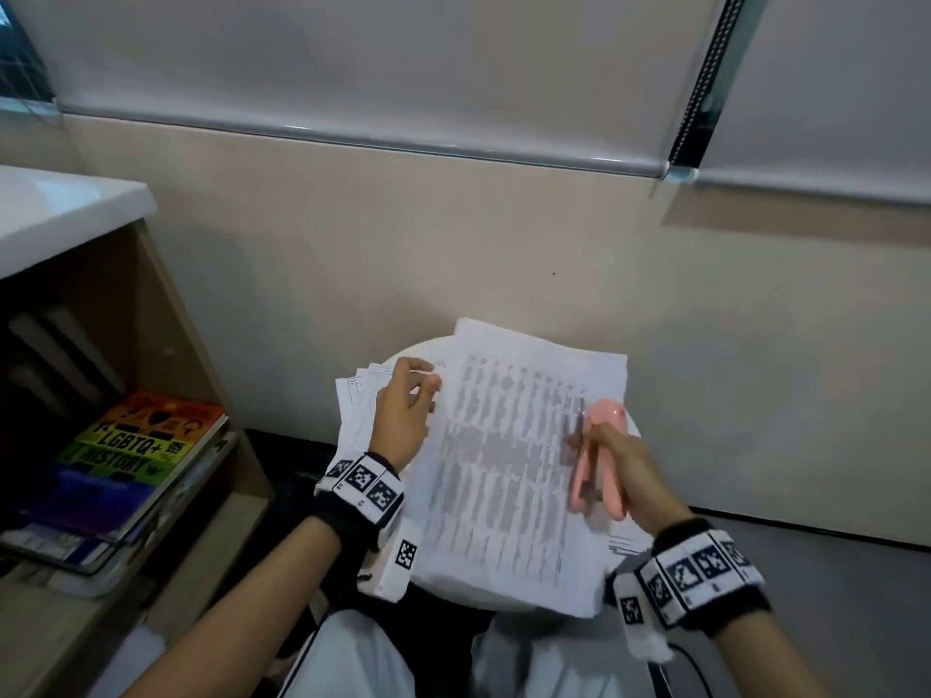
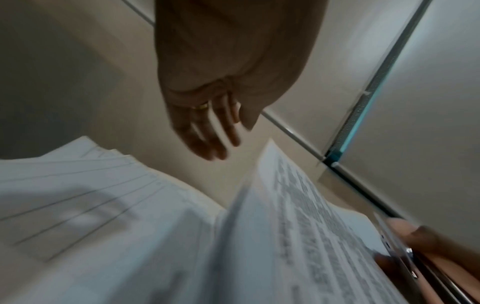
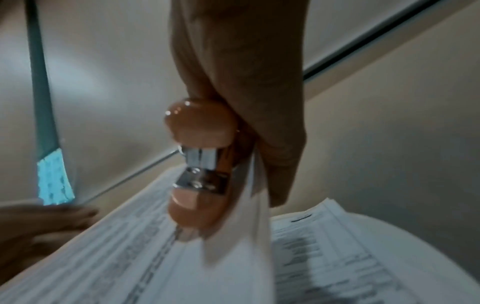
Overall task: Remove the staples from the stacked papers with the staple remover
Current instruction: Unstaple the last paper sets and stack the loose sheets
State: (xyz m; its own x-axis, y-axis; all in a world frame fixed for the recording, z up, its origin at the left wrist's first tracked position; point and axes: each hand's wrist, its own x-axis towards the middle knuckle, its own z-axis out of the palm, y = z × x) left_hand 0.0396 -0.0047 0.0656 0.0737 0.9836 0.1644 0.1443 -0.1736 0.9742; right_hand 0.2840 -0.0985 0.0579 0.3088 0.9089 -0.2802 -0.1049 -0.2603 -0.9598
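A bundle of printed papers (image 1: 504, 471) lies tilted on a round white stool (image 1: 417, 354), its right edge lifted. My right hand (image 1: 622, 463) grips the pink staple remover (image 1: 599, 460) at that edge. In the right wrist view the staple remover (image 3: 197, 164) shows its metal jaws pointing down at the papers (image 3: 130, 257), and a sheet (image 3: 244, 236) is held against it under my right hand (image 3: 246, 82). My left hand (image 1: 403, 410) hovers over a fanned stack of sheets (image 1: 355, 410), holding nothing. The left wrist view shows its fingers (image 2: 207, 133) straight above the fanned stack (image 2: 91, 195).
A wooden shelf unit (image 1: 166, 314) stands at the left with a rainbow-covered book (image 1: 146, 435) and a wire tray. The beige wall (image 1: 453, 244) runs just behind the stool. More sheets (image 1: 627, 541) poke out under the bundle at the right. My knees (image 1: 362, 657) are below.
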